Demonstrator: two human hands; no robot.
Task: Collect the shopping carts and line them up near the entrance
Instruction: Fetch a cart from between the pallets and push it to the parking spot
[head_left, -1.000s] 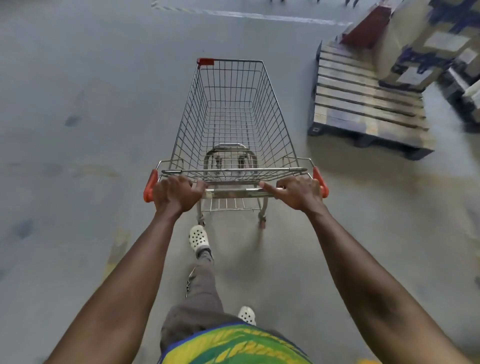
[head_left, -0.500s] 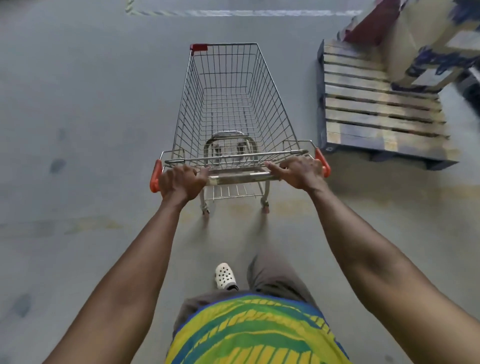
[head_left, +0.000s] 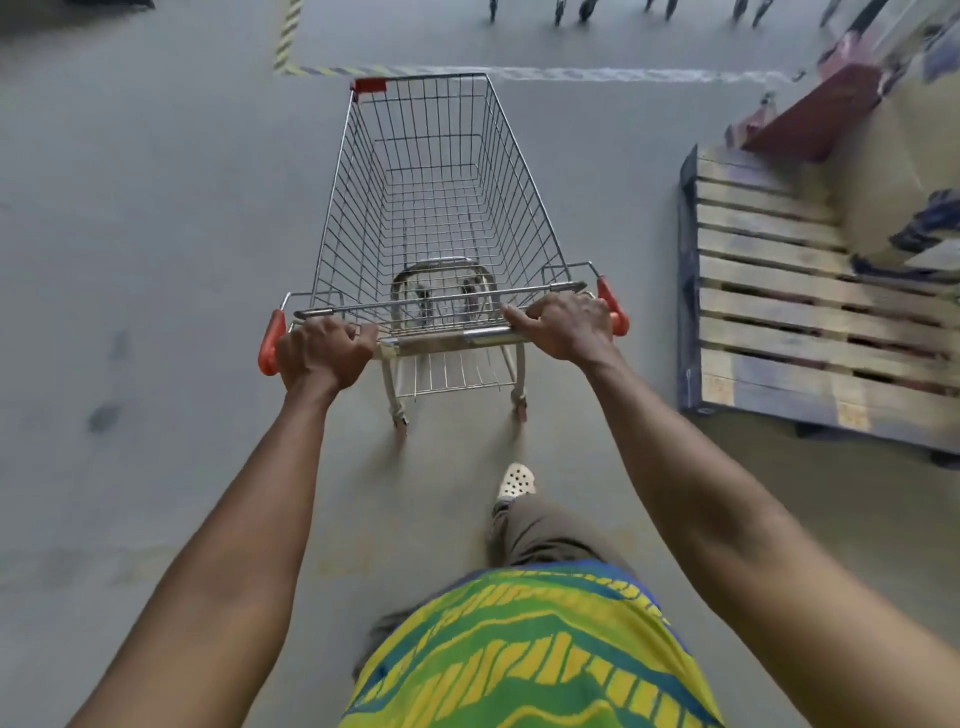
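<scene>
- Nearest the camera, a green, yellow and blue patterned shirt (head_left: 519, 649) is seen, and a white perforated shoe (head_left: 516, 480) is planted on the grey floor (head_left: 130, 208), short of the fingers.
- The left hand (head_left: 322, 353) is wrapped over the handle bar (head_left: 447, 340) of a wire shopping cart (head_left: 431, 208), its fingers curled fully round the bar just inside an orange end cap (head_left: 271, 343).
- The right hand (head_left: 566, 325) is closed round the same bar beside the other end cap (head_left: 613, 306), with the thumb laid along the bar toward the middle.
- Beyond the fingers, the cart's basket is stretched away, and a red tag (head_left: 370, 84) is fixed at its far left corner.
- Right of the right-hand fingers, apart from the cart, a wooden pallet (head_left: 779, 322) is laid on the floor, with cardboard boxes (head_left: 893, 171) stacked on its far part.
- Just past the cart's front, striped floor tape (head_left: 519, 73) is seen.
- Farthest off, small blurred wheels (head_left: 571, 8) are glimpsed.
</scene>
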